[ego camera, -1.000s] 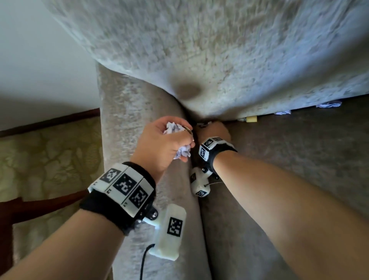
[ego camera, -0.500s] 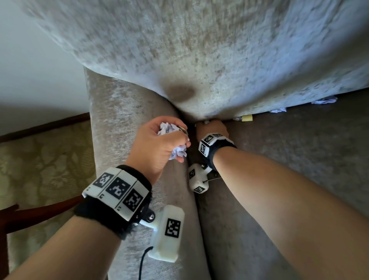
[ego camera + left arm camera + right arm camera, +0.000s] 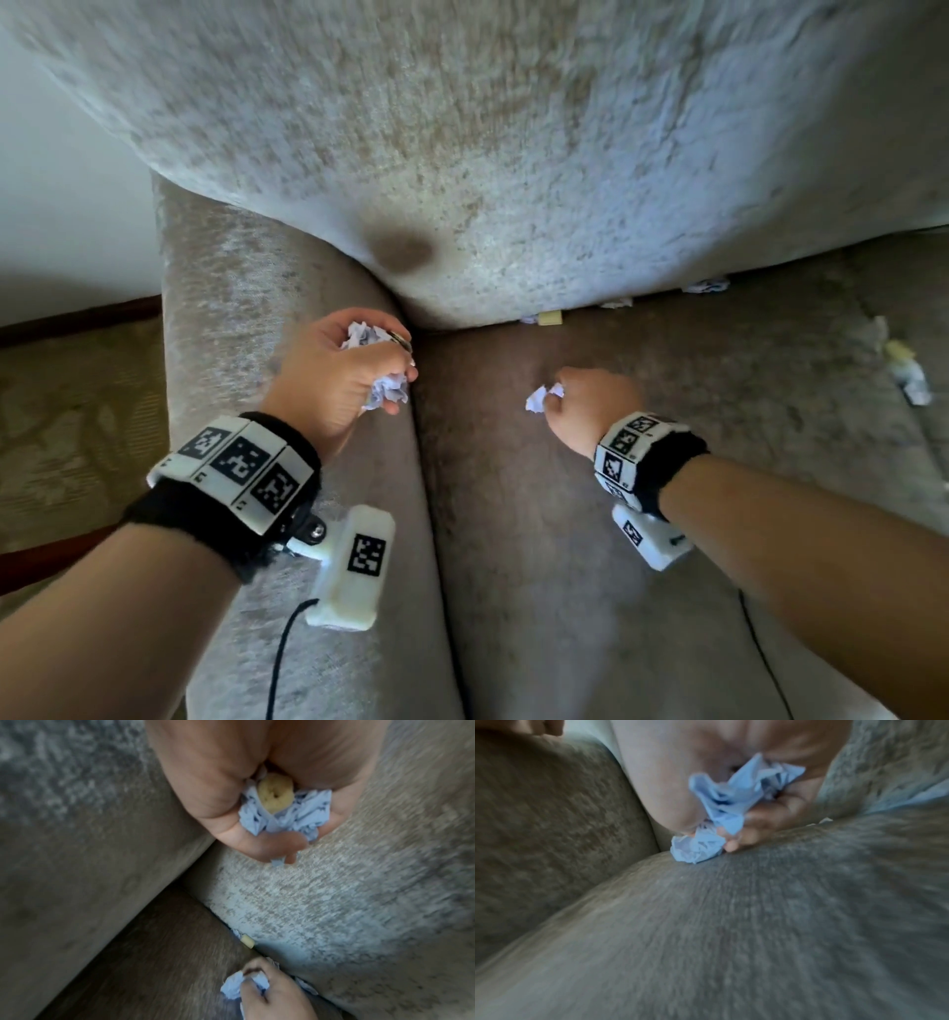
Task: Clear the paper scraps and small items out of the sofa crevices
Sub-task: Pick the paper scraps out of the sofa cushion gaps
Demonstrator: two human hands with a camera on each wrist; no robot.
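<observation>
Change: right hand [image 3: 590, 406] has withdrawn from the corner crevice to above the seat cushion [image 3: 642, 514].
Right hand: pinches a paper scrap [image 3: 542, 398].
Left hand [image 3: 334, 370]: fist around crumpled scraps [image 3: 387, 393] and a yellow piece [image 3: 275, 795].
Crevice at seat's back edge: yellow item [image 3: 549, 318], more scraps [image 3: 706, 285].

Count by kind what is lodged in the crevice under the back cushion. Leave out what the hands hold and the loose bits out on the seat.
Paper scraps: 3
Small yellow block: 1
Total: 4
</observation>
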